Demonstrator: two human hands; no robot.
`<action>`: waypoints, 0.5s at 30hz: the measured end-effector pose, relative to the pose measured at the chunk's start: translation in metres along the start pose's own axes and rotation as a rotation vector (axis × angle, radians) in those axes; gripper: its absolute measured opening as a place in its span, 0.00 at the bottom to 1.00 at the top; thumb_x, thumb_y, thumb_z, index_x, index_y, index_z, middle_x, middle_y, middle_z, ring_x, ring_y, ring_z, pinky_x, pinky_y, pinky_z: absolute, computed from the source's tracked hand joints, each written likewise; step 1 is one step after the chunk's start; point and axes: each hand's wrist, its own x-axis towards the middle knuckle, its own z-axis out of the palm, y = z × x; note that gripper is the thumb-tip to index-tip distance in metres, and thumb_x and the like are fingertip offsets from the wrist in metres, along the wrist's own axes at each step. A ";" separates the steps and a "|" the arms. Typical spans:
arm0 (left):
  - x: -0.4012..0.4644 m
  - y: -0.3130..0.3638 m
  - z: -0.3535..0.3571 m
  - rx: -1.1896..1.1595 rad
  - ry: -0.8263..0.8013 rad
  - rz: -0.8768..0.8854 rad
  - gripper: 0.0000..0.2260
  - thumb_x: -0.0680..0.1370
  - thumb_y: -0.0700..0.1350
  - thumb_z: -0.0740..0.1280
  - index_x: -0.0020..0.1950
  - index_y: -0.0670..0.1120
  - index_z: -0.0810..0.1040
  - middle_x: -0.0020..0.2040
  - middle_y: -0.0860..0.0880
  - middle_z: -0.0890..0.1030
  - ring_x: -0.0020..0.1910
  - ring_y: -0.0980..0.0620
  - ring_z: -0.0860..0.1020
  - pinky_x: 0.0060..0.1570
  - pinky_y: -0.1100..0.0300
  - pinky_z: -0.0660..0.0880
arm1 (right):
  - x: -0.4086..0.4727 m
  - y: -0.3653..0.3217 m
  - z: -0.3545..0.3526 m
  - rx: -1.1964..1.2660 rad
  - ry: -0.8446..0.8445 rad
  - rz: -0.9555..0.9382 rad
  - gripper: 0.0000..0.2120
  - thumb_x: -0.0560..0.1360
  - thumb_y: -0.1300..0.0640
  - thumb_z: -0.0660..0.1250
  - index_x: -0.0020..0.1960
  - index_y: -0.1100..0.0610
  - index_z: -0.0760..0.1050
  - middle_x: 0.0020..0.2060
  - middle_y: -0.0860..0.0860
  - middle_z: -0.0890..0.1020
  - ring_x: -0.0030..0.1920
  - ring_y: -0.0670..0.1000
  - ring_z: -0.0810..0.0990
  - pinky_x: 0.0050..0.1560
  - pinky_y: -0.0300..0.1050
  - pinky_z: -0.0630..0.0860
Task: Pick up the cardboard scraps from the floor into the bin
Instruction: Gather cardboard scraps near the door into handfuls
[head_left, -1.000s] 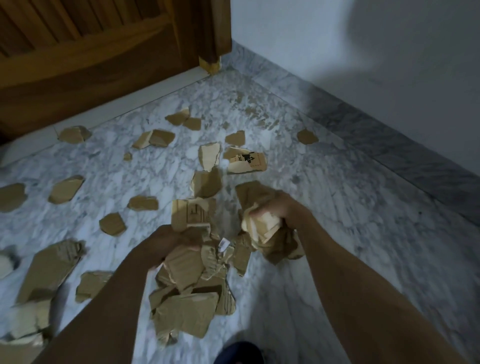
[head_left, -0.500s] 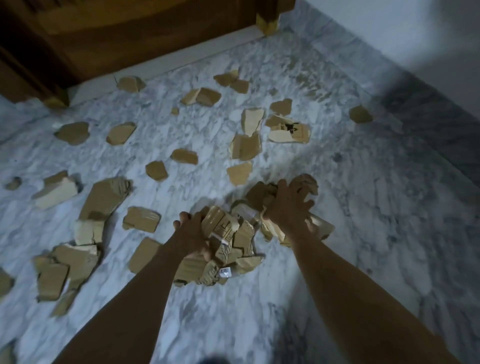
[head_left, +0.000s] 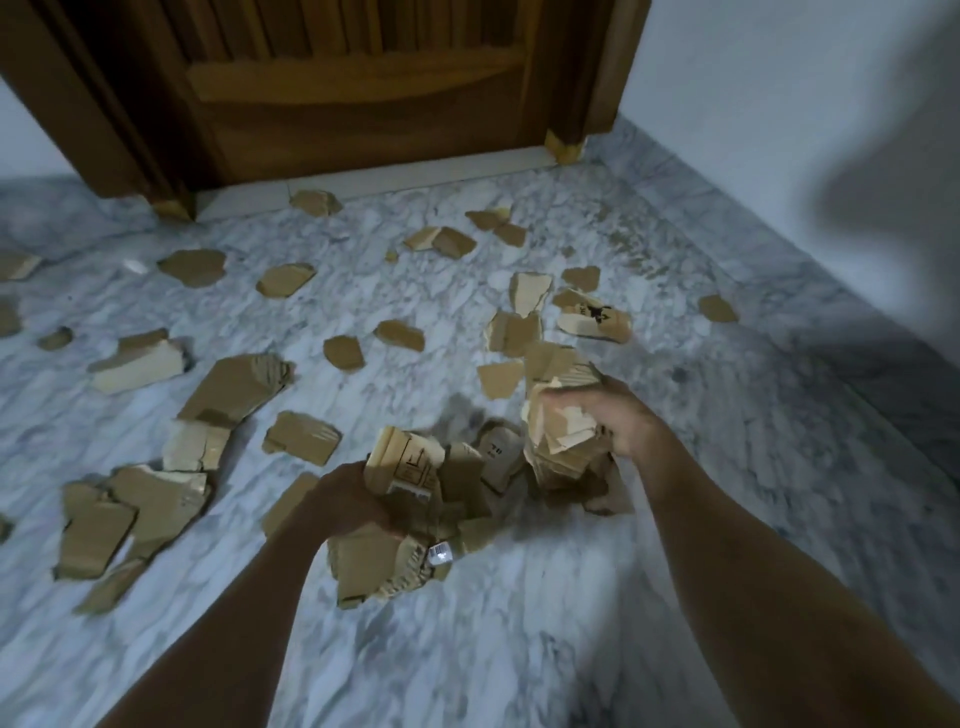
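**Cardboard scraps in both our hands, many more lying on the marble**

Cardboard scraps (head_left: 415, 499) are bunching between our two hands, low over the marble floor (head_left: 519, 649). Our left hand (head_left: 348, 501) is curling its fingers round a thick wad, with a printed piece (head_left: 408, 462) standing up against the knuckles and larger torn sheets hanging below it; a small white label (head_left: 440, 554) is showing at the lower edge of that wad. Our right hand (head_left: 615, 418) is gripping a second clump (head_left: 563, 415), fingers wrapped round its side, and torn ends are sticking out above and below the fist. The two bundles are touching in the middle, where a few dark printed pieces are sitting between them.

Loose pieces are lying scattered over the floor beyond our hands. A group of big pieces (head_left: 140, 499) is lying to the left, overlapping each other, and a folded pale piece (head_left: 137, 364) is lying farther out on that side. A scrap with black printing (head_left: 595, 322) is lying just beyond our right hand, among smaller bits. More small scraps are lying near the wooden door (head_left: 358, 93), one of them (head_left: 316, 201) right at the pale threshold. A grey-white wall (head_left: 779, 104) is running along the right.
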 end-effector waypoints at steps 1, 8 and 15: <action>-0.004 -0.001 -0.002 -0.035 0.010 0.007 0.33 0.52 0.49 0.82 0.56 0.46 0.82 0.51 0.48 0.85 0.53 0.47 0.82 0.53 0.56 0.79 | -0.009 -0.009 0.007 -0.044 -0.098 -0.023 0.40 0.51 0.46 0.87 0.60 0.51 0.77 0.55 0.48 0.84 0.54 0.52 0.83 0.56 0.53 0.81; -0.011 -0.026 -0.019 -0.122 0.072 -0.017 0.26 0.48 0.45 0.80 0.45 0.52 0.85 0.45 0.50 0.87 0.48 0.49 0.84 0.53 0.47 0.81 | -0.014 0.003 0.077 -0.878 -0.214 -0.017 0.58 0.67 0.46 0.79 0.81 0.49 0.42 0.78 0.58 0.61 0.76 0.64 0.62 0.73 0.58 0.63; -0.009 -0.036 -0.030 0.041 0.160 -0.204 0.36 0.51 0.53 0.82 0.57 0.46 0.80 0.57 0.43 0.80 0.60 0.40 0.77 0.61 0.48 0.75 | -0.017 0.020 0.095 -0.838 -0.075 -0.036 0.57 0.66 0.49 0.81 0.79 0.53 0.44 0.78 0.59 0.47 0.78 0.66 0.49 0.69 0.61 0.66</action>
